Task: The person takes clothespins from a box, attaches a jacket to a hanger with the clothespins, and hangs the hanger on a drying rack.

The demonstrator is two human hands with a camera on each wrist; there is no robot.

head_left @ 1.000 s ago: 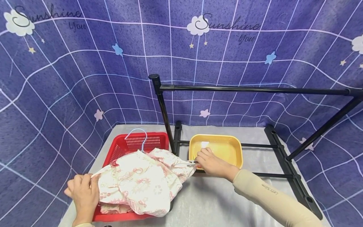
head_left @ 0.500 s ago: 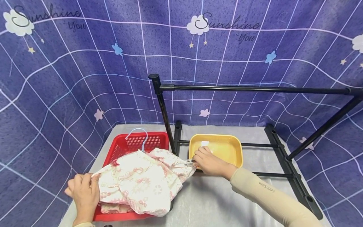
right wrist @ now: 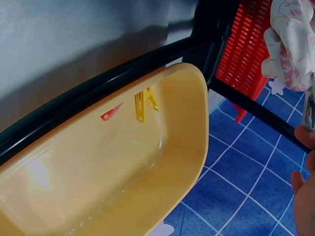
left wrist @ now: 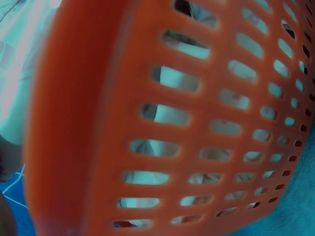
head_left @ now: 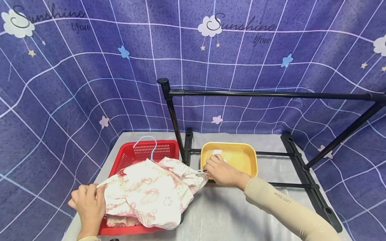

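A white garment with a pink print (head_left: 156, 197) lies bunched over a red basket (head_left: 135, 229). The hook of a light blue hanger (head_left: 153, 147) sticks up behind it. At the garment's left end, my left hand (head_left: 90, 204) pinches the pale edge and draws it taut. My right hand (head_left: 221, 171) holds a small grey clip (head_left: 201, 172) at the garment's right end; a shiny part of this clip (right wrist: 309, 110) also shows in the right wrist view. The left wrist view is mostly filled by the slotted basket wall (left wrist: 197, 98), and my left fingers are barely visible there.
A yellow tub (head_left: 241, 157) sits between the feet of a black rack (head_left: 271, 95), behind my right hand. Yellow pegs (right wrist: 140, 105) and a red peg (right wrist: 110, 112) lie in it. The rack's left upright (head_left: 175, 127) rises beside the basket.
My right hand has shifted slightly left, with the clip, at the garment's right end. My left hand and the garment stay nearly where they were.
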